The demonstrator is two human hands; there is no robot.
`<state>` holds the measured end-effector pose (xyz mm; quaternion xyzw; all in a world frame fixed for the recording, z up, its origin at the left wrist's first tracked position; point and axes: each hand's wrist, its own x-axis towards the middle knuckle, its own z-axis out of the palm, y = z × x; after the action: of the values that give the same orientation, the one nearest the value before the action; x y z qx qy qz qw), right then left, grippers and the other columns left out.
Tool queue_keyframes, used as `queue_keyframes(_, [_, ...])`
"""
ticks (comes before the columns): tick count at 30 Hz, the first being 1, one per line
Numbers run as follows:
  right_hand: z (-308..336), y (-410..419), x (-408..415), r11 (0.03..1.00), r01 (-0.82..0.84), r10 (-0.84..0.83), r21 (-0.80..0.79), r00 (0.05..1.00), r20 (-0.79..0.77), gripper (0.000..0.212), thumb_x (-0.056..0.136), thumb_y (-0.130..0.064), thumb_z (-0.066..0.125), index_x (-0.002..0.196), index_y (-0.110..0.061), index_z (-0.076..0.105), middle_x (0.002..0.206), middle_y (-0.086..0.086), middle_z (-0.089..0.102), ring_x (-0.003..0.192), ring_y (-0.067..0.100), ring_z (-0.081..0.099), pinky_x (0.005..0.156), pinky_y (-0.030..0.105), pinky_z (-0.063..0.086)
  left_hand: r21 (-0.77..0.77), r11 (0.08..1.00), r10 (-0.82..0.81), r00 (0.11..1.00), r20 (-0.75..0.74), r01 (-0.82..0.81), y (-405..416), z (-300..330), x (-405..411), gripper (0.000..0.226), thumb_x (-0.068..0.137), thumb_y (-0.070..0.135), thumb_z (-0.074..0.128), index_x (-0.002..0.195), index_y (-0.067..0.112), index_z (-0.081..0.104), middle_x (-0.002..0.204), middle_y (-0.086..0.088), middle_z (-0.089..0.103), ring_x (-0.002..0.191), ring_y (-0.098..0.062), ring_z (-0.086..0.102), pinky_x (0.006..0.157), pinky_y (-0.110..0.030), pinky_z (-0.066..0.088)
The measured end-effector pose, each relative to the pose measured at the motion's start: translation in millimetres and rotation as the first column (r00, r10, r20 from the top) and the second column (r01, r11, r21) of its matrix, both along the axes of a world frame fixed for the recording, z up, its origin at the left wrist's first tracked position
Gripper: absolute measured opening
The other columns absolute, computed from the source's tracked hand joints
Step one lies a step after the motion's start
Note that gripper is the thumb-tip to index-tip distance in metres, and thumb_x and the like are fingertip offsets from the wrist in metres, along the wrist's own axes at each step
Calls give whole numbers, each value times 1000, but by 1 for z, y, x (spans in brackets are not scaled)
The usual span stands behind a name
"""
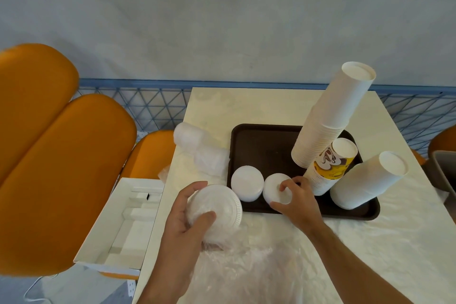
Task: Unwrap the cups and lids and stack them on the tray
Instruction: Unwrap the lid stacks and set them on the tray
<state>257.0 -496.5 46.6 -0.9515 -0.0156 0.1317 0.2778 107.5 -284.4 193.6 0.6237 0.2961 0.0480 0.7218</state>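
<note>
Left hand (187,219) grips wrapped lids (217,210); right hand (293,200) clasps a lid stack (276,187) on the tray (261,145). A nudge could topple the leaning cups (330,116).

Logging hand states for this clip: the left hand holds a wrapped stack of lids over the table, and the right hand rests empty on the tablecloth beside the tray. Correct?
Not quite. The right hand is not empty on the cloth: the head view shows it gripping a small white stack of lids on the tray. The left hand does hold the wrapped stack of lids over the table.
</note>
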Motion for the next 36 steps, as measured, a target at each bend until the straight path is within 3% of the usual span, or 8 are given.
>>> queue_keyframes(7, [28, 1, -8, 1000, 10, -11, 7, 999, 53, 55, 74, -39, 88, 118, -30, 56, 150, -2, 37, 129, 21, 45, 99, 32, 49, 78, 995, -58, 997, 53, 54, 4, -8, 1, 53, 86, 18, 71, 121, 55, 55, 112, 33, 52, 115, -21, 51, 74, -46, 62])
queue_keyframes(11, [81, 13, -23, 949, 22, -47, 313, 996, 73, 18, 90, -25, 74, 104, -28, 63, 114, -12, 64, 96, 9, 62, 73, 11, 47, 116, 990, -91, 992, 84, 81, 0, -9, 2, 52, 86, 24, 71, 121, 58, 53, 118, 34, 51, 117, -17, 51, 79, -43, 62])
queue_keyframes(13, [113, 21, -36, 855, 8, -18, 518, 1000, 15, 7, 93, -25, 69, 95, -31, 68, 90, -16, 69, 85, 8, 67, 67, 15, 54, 164, 981, -123, 987, 100, 105, -3, -7, 4, 53, 82, 33, 72, 123, 59, 52, 120, 35, 50, 119, -15, 51, 83, -44, 61])
queue_keyframes(15, [136, 29, -48, 787, -36, 52, 615, 999, -7, 8, 94, -26, 68, 95, -33, 71, 87, -17, 70, 84, 7, 68, 73, 20, 58, 199, 973, -143, 983, 117, 118, -6, -7, 6, 53, 78, 40, 70, 125, 57, 51, 120, 35, 51, 119, -11, 52, 89, -43, 59])
queue_keyframes(19, [151, 37, -61, 775, -86, 132, 626, 991, -28, 13, 91, -29, 72, 102, -35, 70, 92, -21, 68, 83, 10, 69, 75, 25, 61, 205, 966, -185, 974, 131, 156, -11, -4, 8, 50, 80, 40, 67, 126, 49, 51, 115, 36, 55, 115, -5, 56, 96, -46, 55])
queue_keyframes(28, [158, 34, -73, 773, -3, 71, 635, 994, -82, 10, 88, -26, 77, 95, -27, 71, 95, -19, 72, 84, 9, 74, 79, 26, 61, 224, 961, -191, 973, 129, 159, -16, 4, 6, 44, 84, 34, 67, 121, 52, 50, 109, 38, 54, 109, -6, 57, 77, -27, 60])
queue_keyframes(32, [160, 31, -75, 745, -6, 131, 666, 982, -139, 5, 92, -22, 72, 94, -19, 68, 91, -10, 74, 82, 9, 73, 76, 24, 59, 217, 958, -218, 969, 116, 189, -16, 9, 2, 42, 89, 23, 67, 118, 48, 52, 104, 37, 55, 100, 8, 57, 62, -19, 56])
queue_keyframes(36, [161, 28, -77, 666, 51, 153, 744, 967, -203, 7, 98, -16, 64, 98, -10, 63, 87, 1, 72, 81, 19, 68, 78, 33, 60, 147, 971, -201, 977, 78, 188, -15, 12, -1, 32, 86, 23, 70, 111, 39, 57, 95, 30, 60, 92, 0, 64, 67, -28, 60])
